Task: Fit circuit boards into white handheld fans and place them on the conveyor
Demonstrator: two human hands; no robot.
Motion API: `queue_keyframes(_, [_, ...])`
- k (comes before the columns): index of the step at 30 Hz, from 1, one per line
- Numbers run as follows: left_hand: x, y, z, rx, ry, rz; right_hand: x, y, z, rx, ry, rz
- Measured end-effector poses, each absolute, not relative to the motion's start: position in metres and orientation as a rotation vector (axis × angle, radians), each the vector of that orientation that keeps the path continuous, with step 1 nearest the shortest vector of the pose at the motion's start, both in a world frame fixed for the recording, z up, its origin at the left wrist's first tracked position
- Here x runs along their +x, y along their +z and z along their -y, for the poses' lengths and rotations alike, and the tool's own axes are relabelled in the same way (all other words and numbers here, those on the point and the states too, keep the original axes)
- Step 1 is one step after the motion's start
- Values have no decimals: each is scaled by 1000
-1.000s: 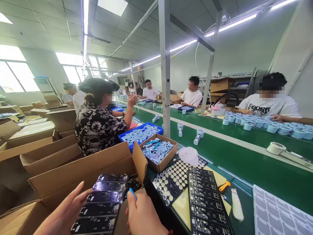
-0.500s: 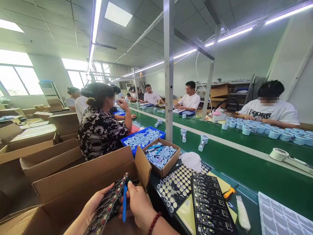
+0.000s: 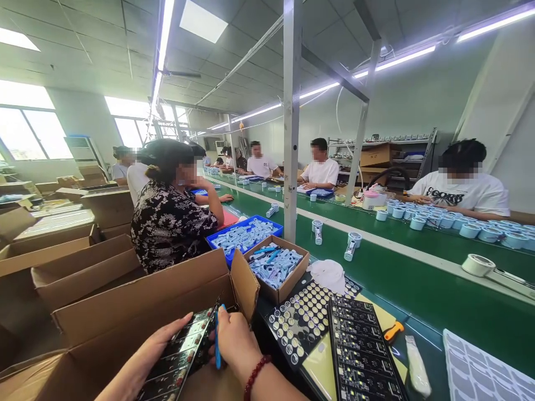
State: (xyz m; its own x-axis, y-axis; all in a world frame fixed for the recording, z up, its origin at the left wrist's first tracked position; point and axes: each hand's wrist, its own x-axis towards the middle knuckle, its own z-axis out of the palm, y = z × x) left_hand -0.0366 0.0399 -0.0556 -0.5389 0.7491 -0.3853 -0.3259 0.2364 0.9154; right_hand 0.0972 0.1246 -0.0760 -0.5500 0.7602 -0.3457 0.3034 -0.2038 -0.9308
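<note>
over a green bench (image 3: 418,289), both hands' fingers hold a black circuit panel (image 3: 184,348); no legible writing.

Surface (image 3: 418,289): green, long, people seated along both sides.
Small carton (image 3: 276,268): near its left edge, filled with pale blue parts.
Blue tray (image 3: 244,235): just behind that carton, same kind of parts.
Black sheet (image 3: 303,317): rows of round dots, perhaps stickers.
Second panel (image 3: 361,351): dark board lying flat beside the sheet.
Tape roll (image 3: 477,265): towards the right edge.
Empty-looking cartons (image 3: 79,267): stacked left of the surface.
</note>
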Motion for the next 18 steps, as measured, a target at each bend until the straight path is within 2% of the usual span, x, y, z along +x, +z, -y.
queue_keyframes(7, [-41,-51,-36,480,1586,-1684,128,-76,-106,-989,1569,2035])
queue_keyframes(11, [-45,-40,-34,445,1607,-1653,137,-71,-99,-909,1528,2028])
queue_keyframes(13, [-44,-38,-33,375,1587,-1632,134,-69,-98,-914,1624,1940])
queue_keyframes(18, [-30,-47,-31,176,1387,-1500,114,-69,-97,-904,2134,1551])
